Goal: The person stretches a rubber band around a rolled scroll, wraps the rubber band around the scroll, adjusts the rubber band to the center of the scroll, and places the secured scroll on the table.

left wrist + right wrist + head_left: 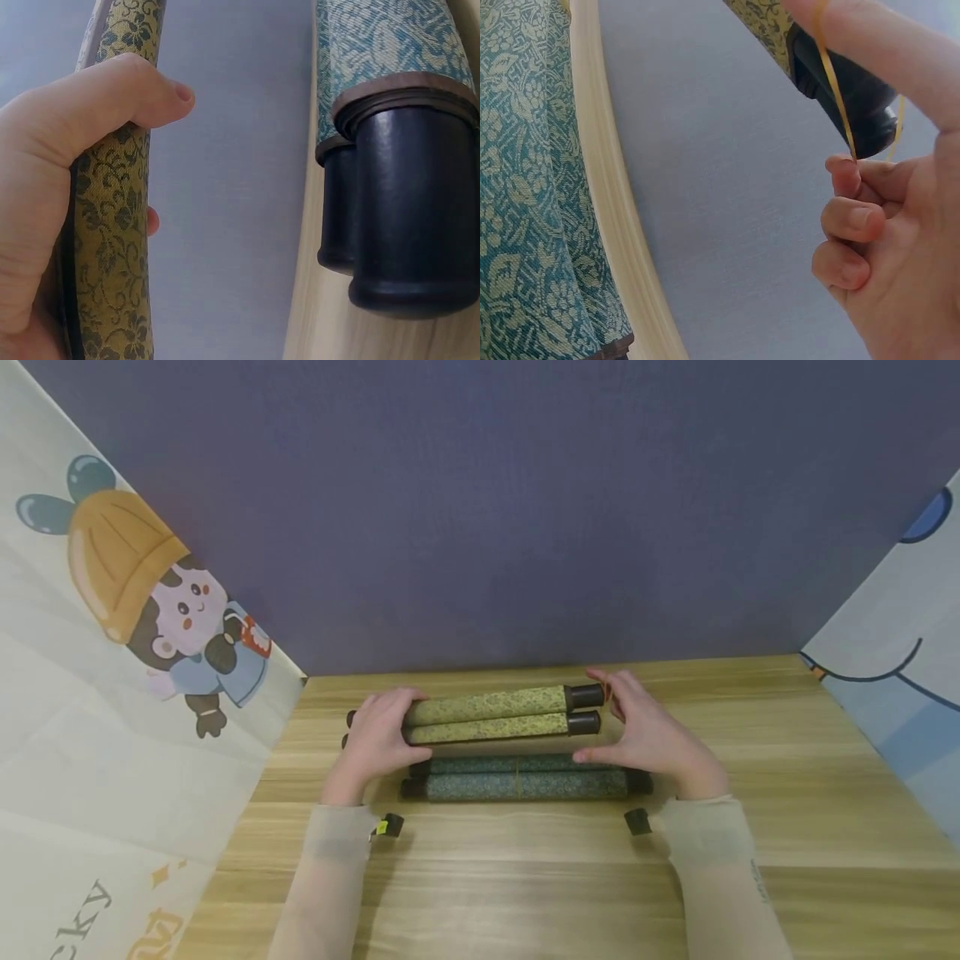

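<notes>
Two yellow floral-brocade scrolls (487, 703) with dark end knobs lie side by side in my left hand (378, 731), which grips them near their left ends. In the left wrist view, the thumb lies across the brocade (112, 225). At the other end, my right hand (648, 731) holds a thin yellow rubber band (836, 82) stretched between its digits, looped around the dark knobs (855, 105). Its lower fingers are curled. A pair of teal patterned scrolls (465, 787) lies on the table just nearer, with a band around its middle; the right thumb overlaps it in the head view.
The wood-grain table (510, 885) meets a dark blue-grey panel (525, 527) at the back. A white sheet with a cartoon figure (187, 602) stands on the left, another printed sheet (907, 635) on the right. Small black devices (637, 821) sit at both wrists.
</notes>
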Action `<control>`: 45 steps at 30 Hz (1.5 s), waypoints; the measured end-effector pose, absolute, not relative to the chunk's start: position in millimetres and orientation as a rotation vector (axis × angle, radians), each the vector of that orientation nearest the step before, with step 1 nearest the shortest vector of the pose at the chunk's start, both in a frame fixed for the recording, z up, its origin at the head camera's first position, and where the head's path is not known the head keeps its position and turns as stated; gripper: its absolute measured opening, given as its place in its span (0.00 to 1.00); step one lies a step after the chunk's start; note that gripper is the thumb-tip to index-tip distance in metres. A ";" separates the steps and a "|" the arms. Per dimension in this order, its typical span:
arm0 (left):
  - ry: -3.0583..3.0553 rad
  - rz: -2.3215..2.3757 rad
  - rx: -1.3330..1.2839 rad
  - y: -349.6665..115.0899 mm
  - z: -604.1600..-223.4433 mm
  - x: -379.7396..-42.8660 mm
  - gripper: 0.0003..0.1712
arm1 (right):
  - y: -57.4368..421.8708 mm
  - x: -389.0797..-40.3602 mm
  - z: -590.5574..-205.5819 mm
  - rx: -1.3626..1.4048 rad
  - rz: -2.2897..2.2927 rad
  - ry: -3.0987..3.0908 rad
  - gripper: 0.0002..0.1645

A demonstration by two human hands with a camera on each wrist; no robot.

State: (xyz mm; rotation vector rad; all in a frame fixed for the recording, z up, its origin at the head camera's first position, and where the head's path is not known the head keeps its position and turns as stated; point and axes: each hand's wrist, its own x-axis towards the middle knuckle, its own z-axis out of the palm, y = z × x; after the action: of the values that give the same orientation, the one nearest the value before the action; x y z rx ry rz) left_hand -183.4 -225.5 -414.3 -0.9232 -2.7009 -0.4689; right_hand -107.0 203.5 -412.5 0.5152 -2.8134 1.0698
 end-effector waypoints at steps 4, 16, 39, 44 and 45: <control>-2.700 -0.464 -0.918 -225.2 -413.4 -182.9 0.51 | 202.8 -108.2 -414.3 0.525 1.061 -2.813 0.80; -2.731 -0.480 -0.925 -220.8 -414.8 -182.8 0.51 | 201.4 -106.7 -411.2 0.524 1.065 -2.832 0.79; -2.773 -0.348 -1.008 -217.9 -412.4 -176.1 0.51 | 199.5 -98.2 -409.2 0.510 0.967 -2.916 0.83; -2.775 -0.320 -1.023 -216.1 -411.1 -176.0 0.50 | 198.2 -97.7 -408.4 0.511 0.947 -2.932 0.82; -2.775 -0.318 -1.024 -216.0 -411.0 -175.8 0.50 | 198.0 -97.6 -408.2 0.511 0.946 -2.933 0.82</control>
State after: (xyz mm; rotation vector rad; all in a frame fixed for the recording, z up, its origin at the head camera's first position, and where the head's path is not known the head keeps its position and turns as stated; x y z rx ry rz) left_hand -175.8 -216.0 -411.0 -1.0235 -2.7752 -0.3178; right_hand -97.6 198.0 -408.2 0.5108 -2.9327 0.9456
